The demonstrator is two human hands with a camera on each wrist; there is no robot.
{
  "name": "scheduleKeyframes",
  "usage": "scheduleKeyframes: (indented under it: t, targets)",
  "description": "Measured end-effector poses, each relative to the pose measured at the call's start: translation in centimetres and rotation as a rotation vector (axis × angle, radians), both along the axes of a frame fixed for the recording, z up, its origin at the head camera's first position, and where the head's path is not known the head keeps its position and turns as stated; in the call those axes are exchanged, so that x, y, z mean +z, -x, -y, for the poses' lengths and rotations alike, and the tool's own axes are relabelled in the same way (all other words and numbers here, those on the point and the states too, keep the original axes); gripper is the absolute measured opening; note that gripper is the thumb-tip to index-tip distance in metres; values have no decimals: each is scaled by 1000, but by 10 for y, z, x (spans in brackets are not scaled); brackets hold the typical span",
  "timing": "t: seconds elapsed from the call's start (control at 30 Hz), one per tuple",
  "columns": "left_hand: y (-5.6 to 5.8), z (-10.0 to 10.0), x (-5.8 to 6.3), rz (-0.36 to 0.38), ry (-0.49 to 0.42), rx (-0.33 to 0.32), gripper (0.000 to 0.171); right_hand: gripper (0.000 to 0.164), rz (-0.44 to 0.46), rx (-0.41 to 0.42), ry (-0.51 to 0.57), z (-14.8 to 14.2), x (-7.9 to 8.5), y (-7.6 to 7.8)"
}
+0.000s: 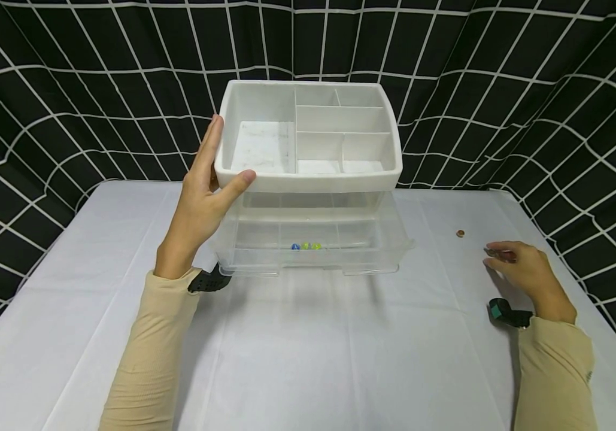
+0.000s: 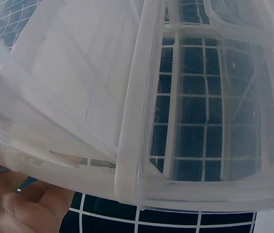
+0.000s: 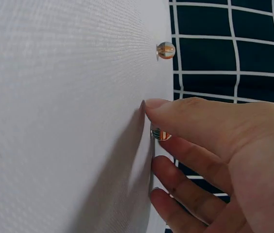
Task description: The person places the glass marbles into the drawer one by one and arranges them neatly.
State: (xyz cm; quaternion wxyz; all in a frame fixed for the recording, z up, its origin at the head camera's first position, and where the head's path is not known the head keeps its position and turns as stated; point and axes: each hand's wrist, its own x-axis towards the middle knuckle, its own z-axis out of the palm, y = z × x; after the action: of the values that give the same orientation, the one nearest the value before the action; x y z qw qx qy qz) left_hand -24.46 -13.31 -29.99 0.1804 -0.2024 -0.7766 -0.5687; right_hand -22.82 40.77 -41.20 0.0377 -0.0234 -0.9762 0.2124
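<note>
My left hand [image 1: 200, 191] grips the left front corner of a white desk organizer [image 1: 308, 184], its thumb over the front rim and its fingers along the left side. Part of that hand shows at the lower left of the left wrist view. Below the divided top, a clear drawer [image 1: 340, 261] stands pulled out, with a blue marble [image 1: 295, 246] and two yellow-green marbles [image 1: 311, 246] inside. At the right, my right hand [image 1: 525, 272] pinches a marble [image 3: 161, 133] between thumb and forefinger, low by the cloth. The thumb partly hides it.
Another orange-brown marble [image 1: 460, 233] lies on the white tablecloth [image 1: 308, 359], just beyond my right hand. A black curtain with a white grid [image 1: 308, 36] hangs behind the table and along its sides.
</note>
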Motion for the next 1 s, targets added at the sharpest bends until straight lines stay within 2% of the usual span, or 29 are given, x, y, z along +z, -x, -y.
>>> scheduleKeyframes:
  t: [0.23, 0.57, 1.0]
  targets:
    - [0, 0, 0, -1, -4, -7, 79, 38, 38, 15, 1, 0, 2, -1]
    - [-1, 0, 1, 11, 0, -5, 80, 32, 71, 5, -4, 0, 1, 1]
    - [-2, 0, 1, 6, 2, 3, 79, 30, 69, 21, -11, 2, 4, -1]
